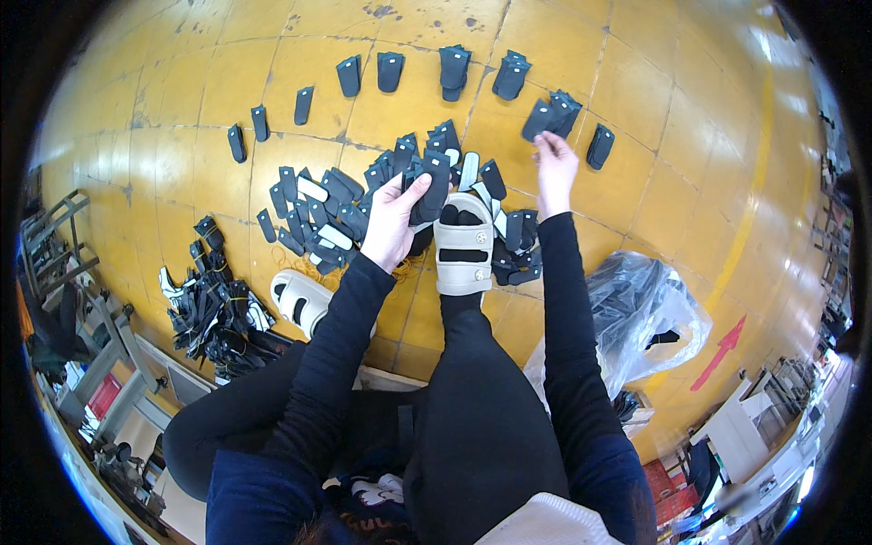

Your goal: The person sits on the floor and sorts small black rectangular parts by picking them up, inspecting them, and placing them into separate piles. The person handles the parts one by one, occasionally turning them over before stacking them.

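My left hand (390, 225) is closed on a small stack of dark, flat, tongue-shaped pieces (432, 187), its thumb lying across the top one. Farther out to the right, my right hand (557, 173) pinches the near end of a single dark tongue-shaped piece (537, 121). That piece touches or overlaps a fanned pile of the same kind (567, 107) on the floor; how far it rests on the pile I cannot tell. Below and around my left hand spreads a loose heap of such pieces (341, 186), a few showing pale undersides.
Several small stacks (390, 71) form an arc along the far floor, with one stack (599, 146) at its right end. Bundled black strips (222, 304) lie left. A clear plastic bag (649, 313) sits right. My beige sandal (464, 245) stands at the heap's near edge.
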Demonstrator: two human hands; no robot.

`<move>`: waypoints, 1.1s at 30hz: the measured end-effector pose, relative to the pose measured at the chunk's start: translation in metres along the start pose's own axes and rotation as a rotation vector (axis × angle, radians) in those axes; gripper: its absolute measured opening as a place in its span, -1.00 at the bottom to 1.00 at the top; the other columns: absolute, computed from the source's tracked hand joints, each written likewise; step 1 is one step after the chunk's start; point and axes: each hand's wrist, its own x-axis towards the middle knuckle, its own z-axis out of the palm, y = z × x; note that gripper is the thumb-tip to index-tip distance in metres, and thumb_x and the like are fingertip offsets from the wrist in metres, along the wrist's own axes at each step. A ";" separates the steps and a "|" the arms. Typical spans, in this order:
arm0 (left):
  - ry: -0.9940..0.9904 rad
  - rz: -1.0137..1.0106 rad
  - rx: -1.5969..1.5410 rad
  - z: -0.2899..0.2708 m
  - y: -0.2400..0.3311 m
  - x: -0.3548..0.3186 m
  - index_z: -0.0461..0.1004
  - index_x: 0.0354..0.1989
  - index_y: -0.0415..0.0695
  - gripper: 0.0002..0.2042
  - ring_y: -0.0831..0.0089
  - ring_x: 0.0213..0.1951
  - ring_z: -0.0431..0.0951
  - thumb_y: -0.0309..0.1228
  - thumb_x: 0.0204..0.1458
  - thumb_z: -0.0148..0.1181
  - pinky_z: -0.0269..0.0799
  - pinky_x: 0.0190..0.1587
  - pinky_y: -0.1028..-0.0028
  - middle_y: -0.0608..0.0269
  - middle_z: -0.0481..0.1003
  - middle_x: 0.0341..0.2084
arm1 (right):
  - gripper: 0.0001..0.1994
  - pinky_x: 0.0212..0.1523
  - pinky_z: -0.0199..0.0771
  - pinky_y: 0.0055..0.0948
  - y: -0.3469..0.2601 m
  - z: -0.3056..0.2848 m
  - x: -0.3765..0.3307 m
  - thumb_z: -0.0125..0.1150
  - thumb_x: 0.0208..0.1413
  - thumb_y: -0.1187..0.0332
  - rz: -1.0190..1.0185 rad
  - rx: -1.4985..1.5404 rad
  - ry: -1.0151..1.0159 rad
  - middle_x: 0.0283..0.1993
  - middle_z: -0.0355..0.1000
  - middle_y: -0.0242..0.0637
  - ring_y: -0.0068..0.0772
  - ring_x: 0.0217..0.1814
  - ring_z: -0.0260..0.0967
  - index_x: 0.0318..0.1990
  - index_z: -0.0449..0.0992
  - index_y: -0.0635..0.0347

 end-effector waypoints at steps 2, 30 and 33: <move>0.026 -0.015 0.016 -0.005 -0.002 0.002 0.45 -0.10 -0.27 -0.78 0.44 -0.23 0.58 -0.42 0.14 0.12 0.51 -0.15 0.48 0.11 0.56 -0.24 | -0.76 -0.45 0.26 -0.65 0.002 -0.010 0.016 0.21 0.09 0.41 -0.013 -0.024 0.065 -0.35 0.46 -0.39 -0.66 -0.49 0.29 -0.10 0.51 0.34; 0.065 0.075 0.040 0.024 -0.008 -0.002 0.51 -0.22 -0.24 -0.85 0.61 -0.31 0.52 -0.55 0.03 0.23 0.42 -0.23 0.61 0.29 0.57 -0.32 | -0.85 -0.31 0.36 -0.66 -0.060 0.018 -0.119 0.19 0.11 0.48 0.094 0.290 -0.256 -0.39 0.40 -0.40 -0.65 -0.38 0.34 -0.19 0.45 0.35; 0.093 0.056 0.157 0.018 -0.006 -0.002 0.51 -0.26 -0.21 -0.86 0.63 -0.35 0.50 -0.54 0.00 0.27 0.39 -0.28 0.62 0.33 0.56 -0.37 | -0.86 -0.29 0.34 -0.67 -0.066 0.018 -0.119 0.19 0.12 0.48 0.083 0.284 -0.237 -0.40 0.40 -0.42 -0.66 -0.39 0.32 -0.19 0.46 0.33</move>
